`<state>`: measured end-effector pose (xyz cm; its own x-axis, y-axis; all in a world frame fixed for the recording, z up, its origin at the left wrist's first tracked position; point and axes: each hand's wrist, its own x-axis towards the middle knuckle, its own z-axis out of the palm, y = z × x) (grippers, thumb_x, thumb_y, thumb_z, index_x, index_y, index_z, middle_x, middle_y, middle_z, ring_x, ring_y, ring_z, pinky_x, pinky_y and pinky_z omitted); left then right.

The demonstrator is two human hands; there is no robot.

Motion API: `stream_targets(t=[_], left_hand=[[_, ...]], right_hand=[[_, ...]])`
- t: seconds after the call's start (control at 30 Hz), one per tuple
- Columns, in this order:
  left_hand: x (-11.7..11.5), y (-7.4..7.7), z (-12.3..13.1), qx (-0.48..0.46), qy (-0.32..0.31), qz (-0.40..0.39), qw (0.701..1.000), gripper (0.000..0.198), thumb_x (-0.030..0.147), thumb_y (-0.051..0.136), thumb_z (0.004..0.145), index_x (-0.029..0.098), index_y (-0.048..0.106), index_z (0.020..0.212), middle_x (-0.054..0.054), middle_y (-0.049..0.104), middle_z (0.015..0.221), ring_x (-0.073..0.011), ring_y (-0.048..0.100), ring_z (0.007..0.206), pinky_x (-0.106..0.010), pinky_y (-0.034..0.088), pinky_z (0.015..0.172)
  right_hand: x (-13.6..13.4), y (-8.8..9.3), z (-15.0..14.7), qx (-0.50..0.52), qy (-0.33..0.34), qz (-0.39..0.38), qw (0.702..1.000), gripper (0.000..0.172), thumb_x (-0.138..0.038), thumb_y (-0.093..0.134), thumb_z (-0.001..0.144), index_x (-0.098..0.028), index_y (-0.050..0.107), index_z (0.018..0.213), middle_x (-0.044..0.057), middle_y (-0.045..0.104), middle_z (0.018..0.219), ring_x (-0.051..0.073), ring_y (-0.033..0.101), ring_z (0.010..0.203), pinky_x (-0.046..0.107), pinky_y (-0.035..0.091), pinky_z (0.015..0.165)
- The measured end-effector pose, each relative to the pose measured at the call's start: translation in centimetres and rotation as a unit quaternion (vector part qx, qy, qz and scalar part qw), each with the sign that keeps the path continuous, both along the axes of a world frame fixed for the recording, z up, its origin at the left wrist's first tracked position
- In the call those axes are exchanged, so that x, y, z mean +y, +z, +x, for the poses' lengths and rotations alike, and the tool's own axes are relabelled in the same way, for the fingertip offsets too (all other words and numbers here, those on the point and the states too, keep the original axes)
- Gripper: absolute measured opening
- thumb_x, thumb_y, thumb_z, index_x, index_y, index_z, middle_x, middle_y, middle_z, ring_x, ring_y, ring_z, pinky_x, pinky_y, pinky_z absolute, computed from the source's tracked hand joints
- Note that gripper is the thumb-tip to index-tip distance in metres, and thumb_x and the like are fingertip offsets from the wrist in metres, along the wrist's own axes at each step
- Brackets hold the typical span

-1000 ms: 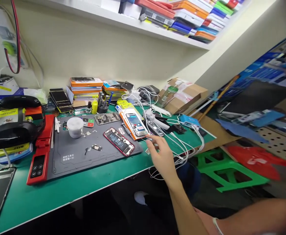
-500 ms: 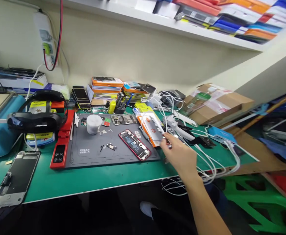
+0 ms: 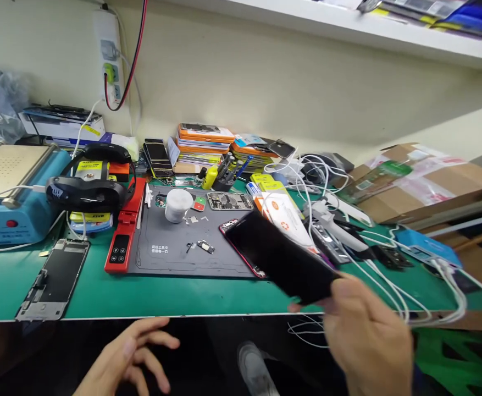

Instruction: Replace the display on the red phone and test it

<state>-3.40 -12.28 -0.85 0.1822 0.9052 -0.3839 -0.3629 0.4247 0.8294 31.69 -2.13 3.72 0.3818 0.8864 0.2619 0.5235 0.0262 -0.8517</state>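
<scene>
A yellow box (image 3: 89, 171) at left reads "BATTERY"; the right hand (image 3: 366, 327) now clamps a raised black phone screen (image 3: 284, 257), left hand (image 3: 121, 360) fingers apart.

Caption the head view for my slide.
Right hand grips a flat black panel at a cluttered green workbench, left hand open.

Surface (image 3: 166, 298) passable along its front, left of the held black screen (image 3: 282, 258); white cables (image 3: 459, 297) bar the right

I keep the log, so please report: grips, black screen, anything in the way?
Right grip: holding black screen by one end. Left grip: open, looks empty. In the way: screen hides most of red phone.
</scene>
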Motion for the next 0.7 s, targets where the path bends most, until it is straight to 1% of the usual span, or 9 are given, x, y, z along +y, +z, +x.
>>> stream_targets(t=[0.1,0.17,0.2,0.27,0.33,0.4,0.53,0.6,0.7], left_hand=[[2.4,1.4,1.2,-0.152,-0.112,-0.059,0.98,0.087,0.09,0.041,0.097,0.027,0.069,0.151,-0.023,0.074,0.142,-0.0313,0.084,0.089,-0.027,0.063,0.05],[3.2,2.1,0.5,-0.218,-0.146,-0.091,0.961,0.097,0.094,0.039,0.094,0.021,0.069,0.151,-0.026,0.074,0.141,-0.0362,0.085,0.095,-0.03,0.065,0.05],[3.3,2.4,-0.1,-0.229,-0.142,-0.104,0.957,0.095,0.092,0.041,0.095,0.021,0.066,0.154,-0.026,0.078,0.133,-0.036,0.085,0.092,-0.031,0.065,0.05],[3.0,3.0,-1.4,-0.203,-0.11,-0.122,0.965,0.08,0.075,0.056,0.1,0.023,0.061,0.159,-0.021,0.084,0.113,-0.0332,0.085,0.088,-0.029,0.066,0.051],[2.3,3.7,-2.3,-0.144,-0.071,-0.123,0.979,0.07,0.052,0.073,0.098,0.027,0.058,0.162,-0.016,0.084,0.114,-0.0331,0.085,0.089,-0.029,0.066,0.051],[1.5,4.5,-2.5,-0.083,-0.039,-0.114,0.989,0.073,0.04,0.081,0.093,0.03,0.058,0.161,-0.014,0.081,0.127,-0.0358,0.085,0.095,-0.032,0.068,0.057],[0.8,5.4,-1.5,0.005,0.006,-0.078,0.997,0.07,0.044,0.084,0.093,0.028,0.062,0.157,-0.014,0.08,0.13,-0.0286,0.083,0.089,-0.037,0.069,0.078],[0.9,5.4,-1.3,0.025,0.013,-0.058,0.998,0.069,0.046,0.084,0.093,0.028,0.062,0.156,-0.012,0.082,0.126,-0.0235,0.081,0.081,-0.036,0.067,0.081],[1.2,5.0,-1.6,0.044,0.005,-0.037,0.998,0.073,0.049,0.082,0.094,0.029,0.058,0.16,-0.012,0.082,0.124,-0.0226,0.081,0.081,-0.034,0.065,0.083]], right_hand=[[-1.8,0.0,-5.1,0.06,0.246,-0.007,0.967,0.04,-0.053,0.051,0.112,-0.029,0.082,0.109,0.009,0.082,0.092,0.025,0.075,0.063,0.036,0.064,0.053],[-2.1,0.2,-7.1,-0.004,0.406,0.072,0.911,0.035,-0.042,0.047,0.116,-0.031,0.08,0.12,0.007,0.085,0.105,0.024,0.083,0.087,0.033,0.07,0.071],[-2.1,0.2,-7.6,-0.048,0.466,0.116,0.876,0.034,-0.038,0.046,0.117,-0.032,0.077,0.131,0.006,0.086,0.112,0.024,0.084,0.099,0.033,0.071,0.082],[-1.8,0.1,-7.9,-0.131,0.529,0.186,0.818,0.038,-0.033,0.049,0.117,-0.03,0.065,0.151,0.005,0.085,0.122,0.022,0.081,0.116,0.035,0.068,0.101],[-1.5,-0.4,-7.5,-0.184,0.535,0.215,0.796,0.045,-0.026,0.055,0.114,-0.027,0.059,0.16,0.007,0.083,0.131,0.023,0.077,0.127,0.038,0.065,0.111],[-1.5,-1.2,-7.2,-0.21,0.507,0.214,0.808,0.053,-0.015,0.06,0.11,-0.028,0.058,0.162,0.009,0.078,0.141,0.026,0.071,0.138,0.041,0.063,0.117],[-1.8,-2.7,-7.1,-0.202,0.464,0.176,0.844,0.068,-0.01,0.064,0.106,-0.034,0.05,0.167,0.009,0.069,0.155,0.029,0.067,0.144,0.048,0.064,0.117],[-2.0,-3.3,-7.1,-0.182,0.452,0.163,0.858,0.07,-0.013,0.066,0.106,-0.035,0.046,0.169,0.009,0.067,0.157,0.029,0.069,0.142,0.049,0.065,0.115],[-1.8,-4.0,-6.9,-0.152,0.421,0.156,0.881,0.066,-0.012,0.065,0.106,-0.034,0.05,0.166,0.009,0.07,0.152,0.028,0.072,0.137,0.047,0.065,0.114]])
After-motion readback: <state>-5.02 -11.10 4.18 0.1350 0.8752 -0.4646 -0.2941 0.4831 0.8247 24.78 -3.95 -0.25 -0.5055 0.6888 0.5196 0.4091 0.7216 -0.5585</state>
